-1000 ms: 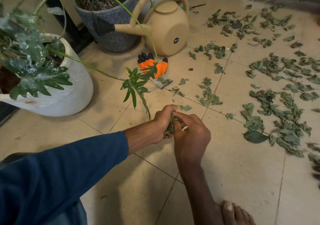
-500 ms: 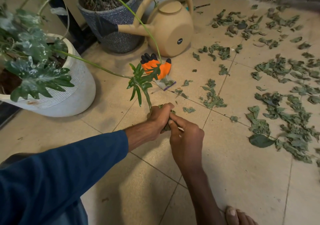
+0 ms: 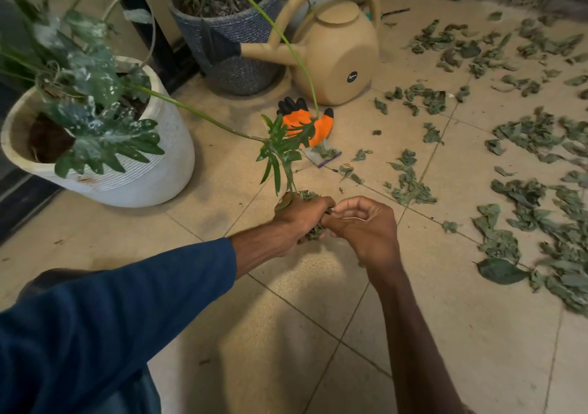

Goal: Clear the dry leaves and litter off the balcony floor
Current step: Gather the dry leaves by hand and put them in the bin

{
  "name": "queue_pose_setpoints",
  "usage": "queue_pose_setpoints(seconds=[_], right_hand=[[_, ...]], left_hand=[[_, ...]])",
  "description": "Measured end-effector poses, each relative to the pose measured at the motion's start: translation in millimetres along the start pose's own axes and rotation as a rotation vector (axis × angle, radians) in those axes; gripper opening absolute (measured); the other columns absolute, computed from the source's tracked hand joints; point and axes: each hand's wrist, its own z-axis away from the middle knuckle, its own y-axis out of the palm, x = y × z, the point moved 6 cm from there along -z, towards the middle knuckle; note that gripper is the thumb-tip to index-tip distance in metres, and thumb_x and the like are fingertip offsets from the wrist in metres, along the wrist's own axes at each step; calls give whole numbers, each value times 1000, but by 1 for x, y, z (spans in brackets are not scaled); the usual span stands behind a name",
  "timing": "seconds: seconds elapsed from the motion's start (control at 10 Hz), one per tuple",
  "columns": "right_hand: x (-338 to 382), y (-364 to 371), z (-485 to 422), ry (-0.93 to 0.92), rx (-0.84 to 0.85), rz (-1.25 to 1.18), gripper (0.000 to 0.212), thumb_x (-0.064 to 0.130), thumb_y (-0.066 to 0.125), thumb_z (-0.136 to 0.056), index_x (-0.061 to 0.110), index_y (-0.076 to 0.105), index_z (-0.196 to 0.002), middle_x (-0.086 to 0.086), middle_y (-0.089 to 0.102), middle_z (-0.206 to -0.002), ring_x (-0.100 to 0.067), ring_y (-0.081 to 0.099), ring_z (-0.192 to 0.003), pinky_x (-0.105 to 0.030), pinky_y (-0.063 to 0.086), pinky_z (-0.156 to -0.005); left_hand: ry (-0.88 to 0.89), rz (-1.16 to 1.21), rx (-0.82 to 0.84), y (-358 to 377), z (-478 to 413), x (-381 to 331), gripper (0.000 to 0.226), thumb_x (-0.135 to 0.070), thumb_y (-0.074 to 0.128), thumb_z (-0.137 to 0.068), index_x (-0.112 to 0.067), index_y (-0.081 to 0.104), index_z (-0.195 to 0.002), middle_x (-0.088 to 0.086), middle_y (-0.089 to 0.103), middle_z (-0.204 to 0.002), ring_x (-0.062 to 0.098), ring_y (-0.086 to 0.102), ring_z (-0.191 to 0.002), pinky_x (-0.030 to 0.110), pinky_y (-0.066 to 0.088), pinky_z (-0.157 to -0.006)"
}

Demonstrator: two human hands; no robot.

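Head cam: right hand (image 3: 366, 229) has eased off the wad of dry leaves (image 3: 315, 233), fingers loosely curled, empty; left hand (image 3: 299, 219) stays clamped round the wad just above the floor tiles (image 3: 286, 334); handful's packed, I reckon, but plenty's left. Count: one white pot (image 3: 143, 175), one grey pot (image 3: 235, 66), one watering can (image 3: 337, 54), one orange glove (image 3: 302, 122); scattered leaves (image 3: 410, 187) by the dozen.

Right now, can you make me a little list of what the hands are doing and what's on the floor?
left hand: grips a bunch of dry leaves
right hand: curled fingers beside the left hand; grip unclear
loose leaves: scattered on the floor, mostly right
glove: orange, lying by the watering can
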Motion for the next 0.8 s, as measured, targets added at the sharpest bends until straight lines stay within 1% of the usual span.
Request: queue_pose_setpoints(seconds=[0.1,0.2,0.3,0.4,0.5,0.6,0.7,0.8], right_hand=[[1,5,-3,81,144,-94,30,-4,84,-73,-2,71,-100,-23,74,-90,-25,71,-76,-34,62,-73],[3,3,-6,220,304,-194,31,-5,74,-82,-2,67,-113,-23,75,-102,-29,74,-94,-35,62,-84],[0,-7,-37,199,268,-40,27,-1,72,-87,3,68,-113,-18,76,-104,-28,76,-94,-35,63,-81],[4,-7,-93,-21,-30,305,17,4,76,-84,11,74,-99,-7,76,-91,-19,73,-78,-33,62,-81],[18,18,-143,-238,-175,588,23,14,78,-81,10,75,-103,-5,74,-94,-14,67,-77,-28,57,-82],[13,41,-181,-268,-135,813,33,22,80,-80,13,72,-111,-11,73,-108,-27,69,-98,-35,54,-82],[-4,51,-198,-222,-62,990,27,16,81,-78,10,76,-103,-16,74,-104,-35,70,-98,-36,55,-79],[-9,48,-200,-258,-117,897,14,5,68,-80,7,78,-90,-18,75,-92,-36,71,-89,-36,56,-78]], left_hand=[[14,-36,-51,-7,-9,8,62,-46,66,-89,-6,59,-136,7,66,-108,18,59,-79,14,38,-35],[30,11,-96,-23,1,5,33,-42,69,-81,-15,70,-99,1,69,-78,12,61,-49,14,33,-36],[12,30,-164,-42,12,4,15,-29,72,-83,-16,74,-77,-5,67,-58,12,57,-40,15,32,-37],[17,7,-174,-51,22,4,16,-26,76,-83,-16,73,-70,-4,70,-59,13,58,-41,15,35,-38],[-1,-22,-173,-56,27,7,17,-31,77,-81,-16,75,-72,-3,74,-66,13,62,-45,20,44,-45],[-2,-26,-166,-62,25,11,19,-33,78,-82,-15,76,-77,-2,77,-73,11,62,-46,21,47,-48],[0,-42,-168,-70,26,13,20,-34,78,-82,-14,77,-81,-2,77,-74,11,62,-46,22,48,-50],[-2,-58,-152,-73,27,18,24,-37,77,-80,-14,76,-88,-2,78,-75,13,64,-51,24,49,-52]])
